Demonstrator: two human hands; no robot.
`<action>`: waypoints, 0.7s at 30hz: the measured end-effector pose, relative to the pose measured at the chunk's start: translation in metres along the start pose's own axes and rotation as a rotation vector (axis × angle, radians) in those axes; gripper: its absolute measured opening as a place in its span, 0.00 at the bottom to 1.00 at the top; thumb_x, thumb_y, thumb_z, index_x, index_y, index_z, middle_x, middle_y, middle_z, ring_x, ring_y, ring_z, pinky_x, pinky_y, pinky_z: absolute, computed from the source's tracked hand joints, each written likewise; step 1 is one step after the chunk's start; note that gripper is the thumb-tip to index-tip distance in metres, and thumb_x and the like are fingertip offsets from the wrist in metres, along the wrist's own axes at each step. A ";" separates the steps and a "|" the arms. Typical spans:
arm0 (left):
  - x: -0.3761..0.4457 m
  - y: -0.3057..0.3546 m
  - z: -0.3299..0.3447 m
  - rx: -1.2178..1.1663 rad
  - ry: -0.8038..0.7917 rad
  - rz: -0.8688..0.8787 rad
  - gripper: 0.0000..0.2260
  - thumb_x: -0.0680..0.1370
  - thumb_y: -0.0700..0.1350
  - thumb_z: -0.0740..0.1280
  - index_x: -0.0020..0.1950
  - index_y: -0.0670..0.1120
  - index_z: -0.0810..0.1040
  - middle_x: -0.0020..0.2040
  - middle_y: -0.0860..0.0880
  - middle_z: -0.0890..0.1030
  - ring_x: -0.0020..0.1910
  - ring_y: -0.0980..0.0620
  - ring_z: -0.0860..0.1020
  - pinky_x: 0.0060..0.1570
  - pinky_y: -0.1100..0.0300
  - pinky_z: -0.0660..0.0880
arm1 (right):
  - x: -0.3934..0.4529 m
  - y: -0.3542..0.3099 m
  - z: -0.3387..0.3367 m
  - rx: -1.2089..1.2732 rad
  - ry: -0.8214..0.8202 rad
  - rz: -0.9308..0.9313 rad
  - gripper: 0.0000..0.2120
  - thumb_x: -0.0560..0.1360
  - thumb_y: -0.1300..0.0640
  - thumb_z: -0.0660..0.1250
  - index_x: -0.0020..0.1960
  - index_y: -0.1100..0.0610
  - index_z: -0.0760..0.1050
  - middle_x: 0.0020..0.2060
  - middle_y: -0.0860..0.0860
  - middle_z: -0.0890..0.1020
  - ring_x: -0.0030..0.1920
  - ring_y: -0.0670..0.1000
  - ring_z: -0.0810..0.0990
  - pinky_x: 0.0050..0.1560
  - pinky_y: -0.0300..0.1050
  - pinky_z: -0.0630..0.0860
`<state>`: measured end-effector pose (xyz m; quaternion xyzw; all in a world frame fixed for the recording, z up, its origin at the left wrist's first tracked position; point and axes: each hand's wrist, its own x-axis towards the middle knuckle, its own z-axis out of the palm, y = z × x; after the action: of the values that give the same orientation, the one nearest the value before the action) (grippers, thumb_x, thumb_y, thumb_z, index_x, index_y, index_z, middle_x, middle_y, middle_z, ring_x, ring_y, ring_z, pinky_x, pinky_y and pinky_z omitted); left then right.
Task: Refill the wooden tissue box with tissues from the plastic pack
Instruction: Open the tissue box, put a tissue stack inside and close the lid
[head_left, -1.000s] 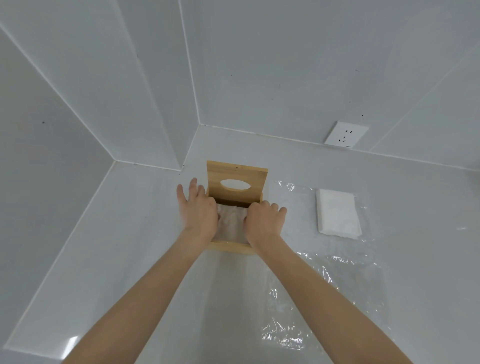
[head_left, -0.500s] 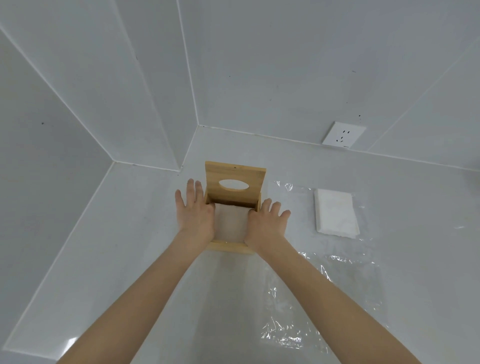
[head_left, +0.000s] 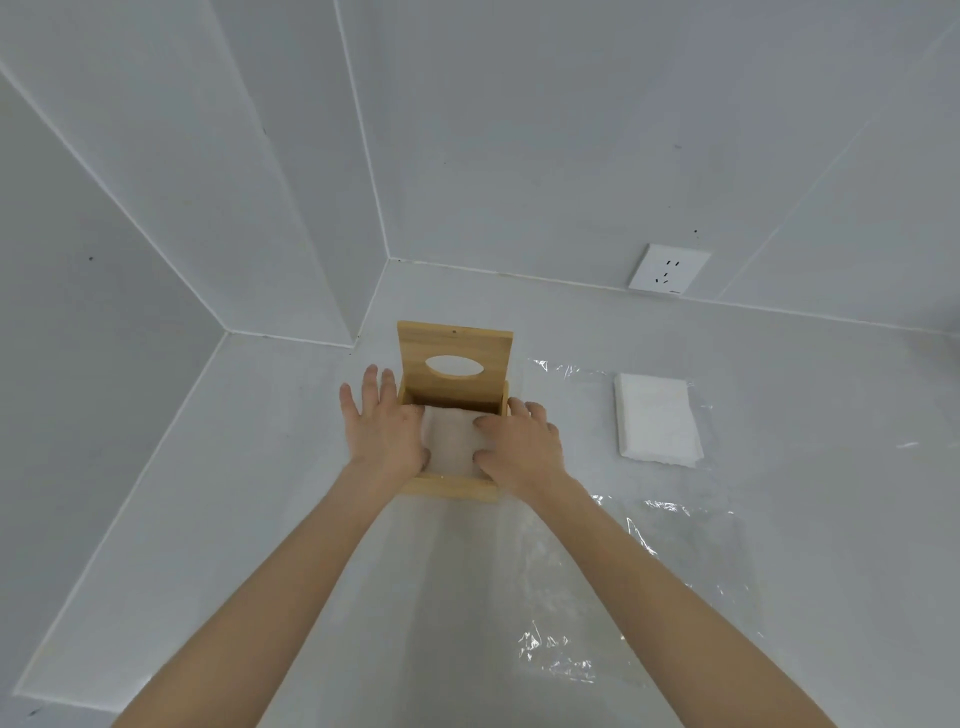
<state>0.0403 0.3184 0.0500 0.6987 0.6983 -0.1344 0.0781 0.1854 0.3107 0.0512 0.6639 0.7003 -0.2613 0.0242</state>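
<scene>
The wooden tissue box (head_left: 451, 488) sits on the white counter with its lid (head_left: 454, 364), which has an oval hole, standing upright at the back. A stack of white tissues (head_left: 451, 439) lies inside the box. My left hand (head_left: 382, 431) rests flat over the box's left edge, its fingers spread and its thumb on the tissues. My right hand (head_left: 522, 441) lies over the right edge, with its thumb and forefinger pressing on the stack. A second stack of tissues (head_left: 657, 418) lies on the clear plastic pack (head_left: 675, 545) to the right.
White walls meet in a corner just behind the box. A wall socket (head_left: 668, 268) sits low on the back wall at the right. The crinkled plastic spreads over the counter from the box toward the front right.
Both hands have shifted slightly on the box. The right thumb and forefinger now lie further onto the tissues, which sit flatter in the box than a second ago.
</scene>
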 end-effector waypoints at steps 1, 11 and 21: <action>-0.005 0.002 -0.003 -0.082 0.047 0.004 0.19 0.71 0.51 0.67 0.62 0.52 0.74 0.75 0.42 0.55 0.75 0.42 0.45 0.71 0.41 0.45 | -0.006 0.006 -0.004 0.183 0.026 -0.024 0.18 0.73 0.57 0.62 0.63 0.51 0.73 0.67 0.55 0.67 0.71 0.58 0.59 0.66 0.51 0.63; -0.085 0.084 0.005 -0.623 0.444 0.444 0.20 0.64 0.58 0.64 0.46 0.45 0.80 0.48 0.46 0.80 0.50 0.47 0.76 0.47 0.52 0.74 | -0.088 0.112 -0.012 0.766 0.215 0.116 0.09 0.73 0.61 0.65 0.52 0.53 0.78 0.49 0.51 0.82 0.49 0.49 0.77 0.49 0.38 0.69; -0.114 0.143 0.094 -0.229 -0.089 0.811 0.40 0.68 0.58 0.69 0.74 0.49 0.54 0.77 0.49 0.50 0.76 0.50 0.47 0.73 0.52 0.45 | -0.153 0.178 0.053 0.167 0.028 0.072 0.46 0.63 0.50 0.75 0.74 0.51 0.55 0.76 0.50 0.54 0.76 0.50 0.49 0.74 0.47 0.51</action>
<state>0.1769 0.1797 -0.0170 0.8972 0.3733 -0.0442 0.2318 0.3543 0.1460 0.0044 0.6918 0.6521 -0.3086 -0.0317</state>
